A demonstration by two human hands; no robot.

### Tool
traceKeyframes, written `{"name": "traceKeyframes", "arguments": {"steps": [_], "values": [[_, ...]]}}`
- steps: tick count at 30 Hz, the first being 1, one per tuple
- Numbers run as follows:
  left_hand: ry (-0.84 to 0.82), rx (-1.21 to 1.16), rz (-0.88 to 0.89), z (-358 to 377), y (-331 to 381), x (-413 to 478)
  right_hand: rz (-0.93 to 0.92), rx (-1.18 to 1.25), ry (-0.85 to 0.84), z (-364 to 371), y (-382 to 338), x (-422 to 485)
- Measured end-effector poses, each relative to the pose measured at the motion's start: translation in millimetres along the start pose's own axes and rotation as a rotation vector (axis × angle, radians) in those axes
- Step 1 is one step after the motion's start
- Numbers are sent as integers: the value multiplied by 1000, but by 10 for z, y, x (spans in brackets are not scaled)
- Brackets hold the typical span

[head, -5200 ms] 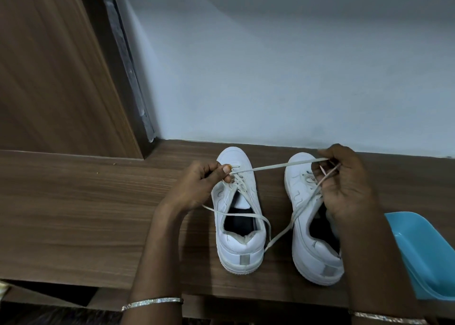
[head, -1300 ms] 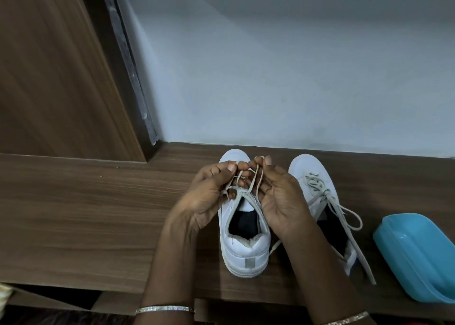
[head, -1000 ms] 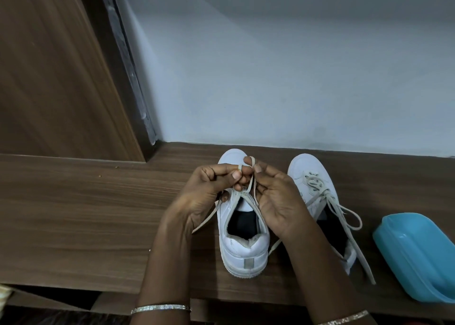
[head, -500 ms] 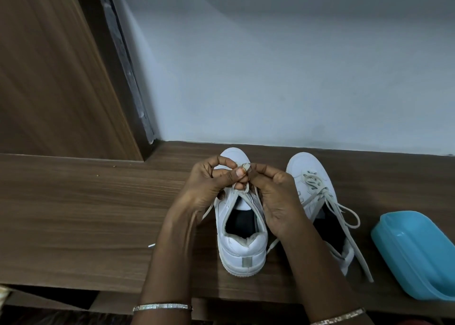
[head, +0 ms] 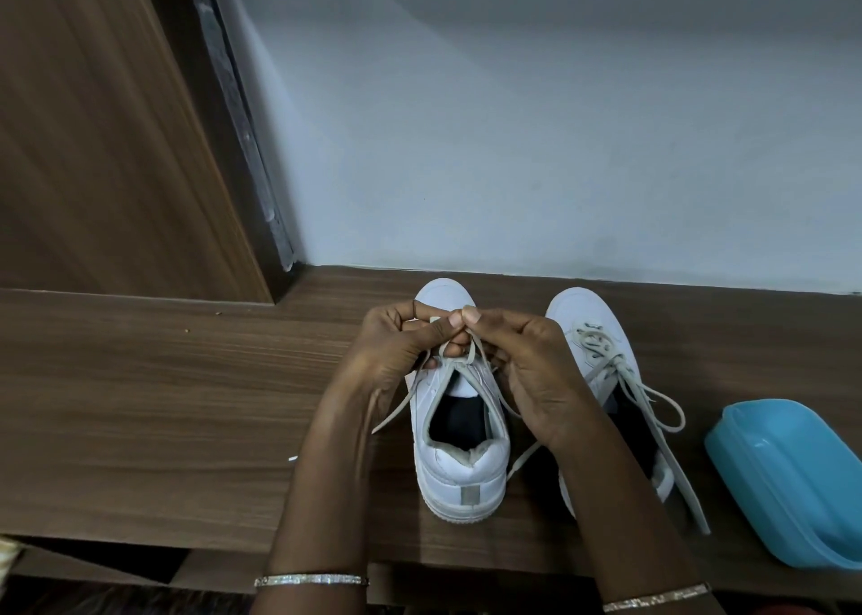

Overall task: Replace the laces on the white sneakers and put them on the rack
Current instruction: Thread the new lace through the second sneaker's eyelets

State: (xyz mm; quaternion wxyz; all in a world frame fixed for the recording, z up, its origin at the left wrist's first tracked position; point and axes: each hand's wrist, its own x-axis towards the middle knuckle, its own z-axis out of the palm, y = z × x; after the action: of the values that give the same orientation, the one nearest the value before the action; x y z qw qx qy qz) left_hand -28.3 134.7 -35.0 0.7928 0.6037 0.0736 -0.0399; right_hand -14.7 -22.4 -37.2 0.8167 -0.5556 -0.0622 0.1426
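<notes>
Hidden: your fingertips cover the spot where the lace [head: 466, 360] comes together above the tongue. I cannot tell whether a knot or a loop sits there.
Covered: your right forearm lies across the heel side of the second shoe [head: 587, 320], so only its toe and laced front show clearly.
Cut off: the tub [head: 783, 474] runs out of the frame at the lower right. Both forearms leave the bottom edge just past the bangles [head: 311, 580].
Tub: blue, on the ledge [head: 163, 404] at the lower right, near the second shoe but apart from it. You cannot make out what it holds.
Shoe [head: 459, 465]: white, at the centre of the frame, heel toward you and toe toward the wall [head: 513, 124]. Its opening is dark inside and nothing shows in it.
Left hand [head: 396, 348]: curled, pinching the lace between thumb and forefinger above the shoe's front.
Right hand [head: 527, 372]: curled the same way, pinching the lace, its fingertips touching those of the left.
Lace: two strands rise from the eyelets to your pinch. One end trails left beneath your left wrist, and the other runs down between the shoes.
Second shoe: just right of the first, with a bow [head: 653, 409] whose long end lies on the ledge toward the tub.
Panel [head: 93, 124]: brown wood, filling the upper left.
</notes>
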Motion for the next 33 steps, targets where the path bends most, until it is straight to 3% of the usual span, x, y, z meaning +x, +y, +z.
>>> {"name": "traceKeyframes", "arguments": {"steps": [8,14,21,26,30,33], "values": [[-2,41,71,-52,-11,5,-27,13,-31,-14,38,37],[-9,64,11,-84,-1,-4,-41,-6,64,17,98,56],[-42,255,-21,-503,125,-146,4,54,144,17,128,81],[-10,425,-163,-731,143,-239,-22,47,123,48,105,73],[56,457,40,-546,137,-160,-20,3,108,29,103,71],[-57,431,113,-284,179,-133,-10,-11,98,15,113,73]]}}
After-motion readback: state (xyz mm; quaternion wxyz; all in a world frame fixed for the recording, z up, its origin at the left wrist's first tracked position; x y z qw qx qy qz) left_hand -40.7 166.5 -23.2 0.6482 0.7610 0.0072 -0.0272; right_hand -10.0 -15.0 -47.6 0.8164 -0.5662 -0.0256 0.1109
